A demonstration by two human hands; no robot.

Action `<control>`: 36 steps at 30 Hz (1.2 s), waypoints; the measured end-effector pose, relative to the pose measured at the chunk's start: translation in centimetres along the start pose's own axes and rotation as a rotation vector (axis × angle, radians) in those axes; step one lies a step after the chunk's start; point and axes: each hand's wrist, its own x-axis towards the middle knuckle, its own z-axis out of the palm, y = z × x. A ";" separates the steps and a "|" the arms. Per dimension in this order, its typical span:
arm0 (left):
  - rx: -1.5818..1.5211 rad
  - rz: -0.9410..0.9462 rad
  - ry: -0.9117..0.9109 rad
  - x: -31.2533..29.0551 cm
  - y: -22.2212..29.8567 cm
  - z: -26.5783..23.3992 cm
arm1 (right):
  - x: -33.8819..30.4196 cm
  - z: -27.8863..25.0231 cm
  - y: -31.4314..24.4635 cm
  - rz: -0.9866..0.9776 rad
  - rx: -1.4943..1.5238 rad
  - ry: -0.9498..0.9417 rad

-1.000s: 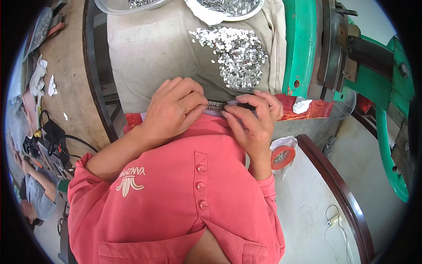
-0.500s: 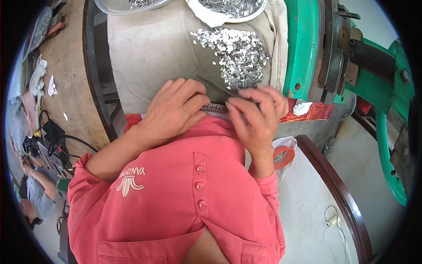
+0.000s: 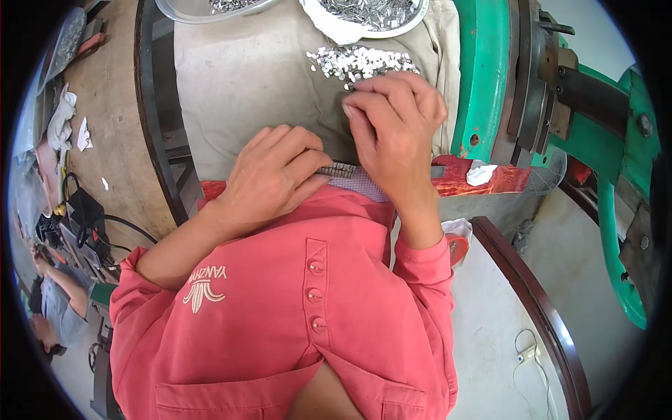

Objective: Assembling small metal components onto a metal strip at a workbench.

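— What lies at the far left?

— Another person down on the floor in the lower left corner, and above them some white rags on a brown surface. A dark curved frame runs down beside it, then the cloth-covered tabletop begins.

— And the left hand?

— The left hand lies at the near edge of the tabletop, knuckles up, fingers curled over. Its grip is pressed together on the left end of a short strip of small metal pieces, which lies flat just in front of the pink shirt.

— So where does that strip sit exactly?

— Between the two hands, at the tabletop's near edge, on a greyish patch. Its right part disappears under the other palm.

— The right hand, then?

— The right hand reaches farther out, fingertips bunched at the near edge of a pile of small silvery bits scattered on the cloth. Whether that grip pinches a piece I cannot tell; the fingers hide it.

— Anything beyond?

— Two shallow dishes at the top edge, a grey dish on the left and a white dish holding more metal pieces. Right of the hands stands a green machine with a red ledge at its foot.
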 end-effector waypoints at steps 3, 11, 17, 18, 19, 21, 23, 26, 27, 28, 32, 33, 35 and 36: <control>-0.010 0.018 0.018 0.1 0.0 0.4 | -2.0 -1.4 -0.2 0.069 0.066 -0.011; -0.016 0.074 0.018 0.7 0.0 0.9 | -6.9 -2.6 -2.1 0.206 0.148 -0.074; -0.028 0.050 0.022 0.7 -0.1 1.1 | -7.3 -2.2 -2.5 0.153 0.052 -0.052; -0.028 0.048 0.024 0.7 0.0 1.1 | -7.3 -2.3 -2.5 0.151 0.053 -0.053; -0.034 0.026 0.009 0.8 0.1 1.0 | -7.3 -2.4 -2.5 0.148 0.042 -0.064; -0.040 0.003 -0.003 0.9 0.3 0.9 | -7.2 -2.7 -2.5 0.144 0.031 -0.074; -0.062 -0.030 -0.024 1.1 0.4 0.9 | -7.0 -3.0 -2.4 0.189 0.082 -0.126; -0.058 -0.013 -0.038 0.8 0.2 0.7 | -7.1 -3.0 -2.4 0.191 0.073 -0.104; -0.058 -0.013 -0.038 0.8 0.2 0.7 | -7.1 -3.1 -2.4 0.191 0.074 -0.104; -0.059 -0.004 -0.042 0.8 0.1 0.7 | -7.1 -3.3 -2.4 0.193 0.072 -0.097; -0.087 -0.028 -0.043 0.6 0.2 0.4 | -7.3 -3.5 -2.4 0.184 0.077 -0.076; -0.086 -0.028 -0.041 0.6 0.1 0.2 | -7.4 -3.4 -2.4 0.182 0.078 -0.076; -0.058 -0.054 -0.014 0.4 0.0 -0.3 | -7.5 -3.2 -2.4 0.158 0.062 -0.059; -0.057 -0.053 -0.014 0.3 -0.2 -0.5 | -7.5 -3.1 -2.4 0.157 0.062 -0.058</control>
